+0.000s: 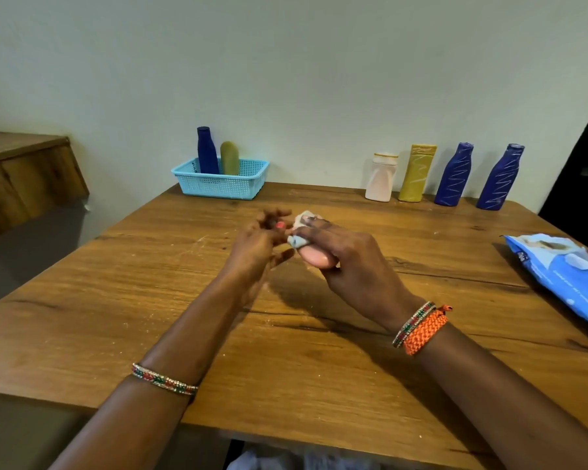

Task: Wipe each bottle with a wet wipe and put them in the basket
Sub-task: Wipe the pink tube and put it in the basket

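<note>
So I've got a small pinkish bottle (316, 257) in my right hand (350, 262), fingers curled round it, with a crumpled wet wipe (297, 240) bunched over its far end. The bottle lies roughly flat above the middle of the table (116, 300), long axis running from the near-right toward the far-left, its rounded near end poking out under my thumb. Can't tell which end is the cap, the wipe and my fingers cover too much.

My left hand (262, 242) is right next to it, fingers loosely curled and spread, fingertips (279, 226) close to the wipe. It's blurry there, so whether it's actually pinching the wipe or just touching it, I can't tell.

Along the far edge of the table, toward the far-right corner, four bottles stand upright in a row: a white bottle (381, 178), a yellow bottle (416, 173), then two dark blue bottles (454, 174) (499, 178) with pale scribbly streaks on them.

The light blue basket (218, 184) sits at the far edge toward the left, and it's got a blue bottle (207, 150) and an olive bottle (230, 158) standing upright inside, side by side.

The wipes pack (564, 273) lies flat at the right edge, flap side up.
</note>
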